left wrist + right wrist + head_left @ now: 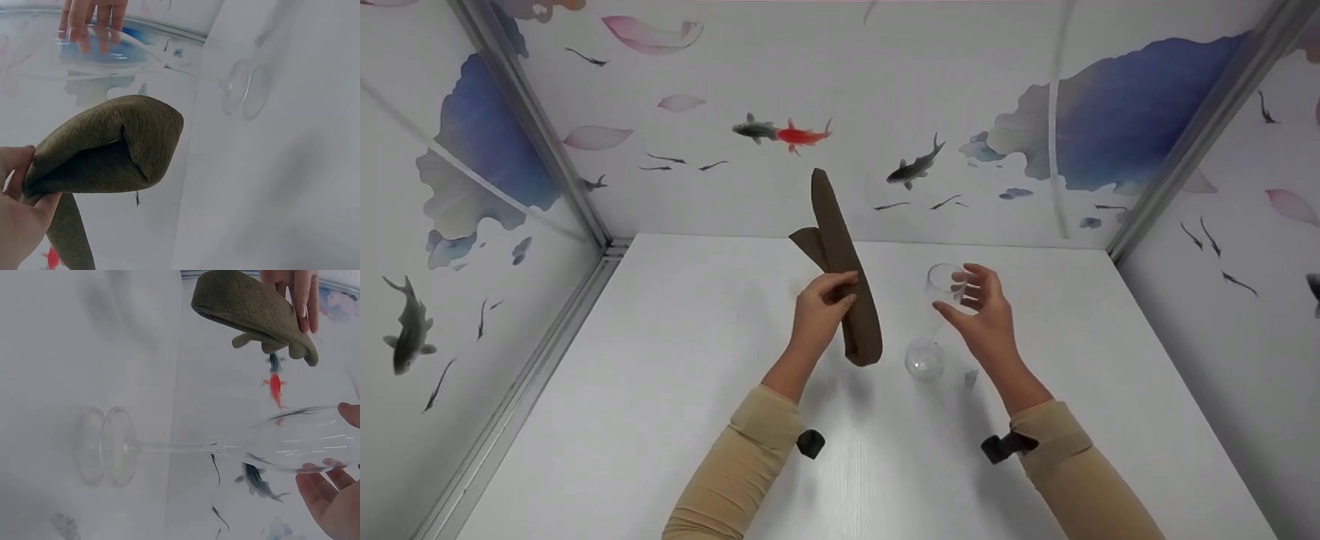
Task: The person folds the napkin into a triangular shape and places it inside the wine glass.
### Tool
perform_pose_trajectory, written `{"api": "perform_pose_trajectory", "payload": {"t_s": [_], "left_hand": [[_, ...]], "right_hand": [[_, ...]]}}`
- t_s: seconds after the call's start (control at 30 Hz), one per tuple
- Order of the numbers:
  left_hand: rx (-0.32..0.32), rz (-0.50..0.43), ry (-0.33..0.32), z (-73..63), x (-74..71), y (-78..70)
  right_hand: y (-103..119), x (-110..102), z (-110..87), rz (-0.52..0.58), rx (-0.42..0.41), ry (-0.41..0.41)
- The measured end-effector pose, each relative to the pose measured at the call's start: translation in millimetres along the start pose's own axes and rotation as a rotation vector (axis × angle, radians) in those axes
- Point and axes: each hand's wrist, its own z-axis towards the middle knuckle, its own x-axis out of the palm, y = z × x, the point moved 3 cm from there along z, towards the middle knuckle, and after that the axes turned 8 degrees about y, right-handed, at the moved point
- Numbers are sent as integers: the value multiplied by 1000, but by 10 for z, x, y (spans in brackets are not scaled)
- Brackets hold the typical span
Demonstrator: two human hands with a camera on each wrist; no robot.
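In the head view my left hand (819, 307) pinches a folded brown cloth (861, 322) between thumb and fingers. The cloth is held up in a long narrow fold, with a loose flap sticking out to the left. To its right is a clear champagne flute (292, 439), upright, its round foot (118, 447) close over the white table. My right hand (986, 304) holds the flute's bowl near the rim, the thumb on one side and the fingers on the other. A gap separates the cloth from the glass.
A small translucent piece (970, 379) lies on the white table (645, 360), right of the flute's foot. White panels (840, 75) printed with fish and petals stand at the back and both sides, joined by metal corner posts (536, 127).
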Motion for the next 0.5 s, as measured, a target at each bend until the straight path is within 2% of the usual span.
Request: {"api": "perform_pose_trajectory", "payload": {"t_s": [0.1,0.2,0.4,0.5], "left_hand": [[7,14,-26,-24,0,20],[-6,-24,-39,-32,2,23],[-94,-171,-54,36,2,-1],[-107,-243,-64,92,-9,-5]], "right_hand": [[-7,129,-38,19,-7,13],[-1,241,-60,45,-1,26],[27,396,-16,64,12,37],[36,460,25,75,14,36]]}}
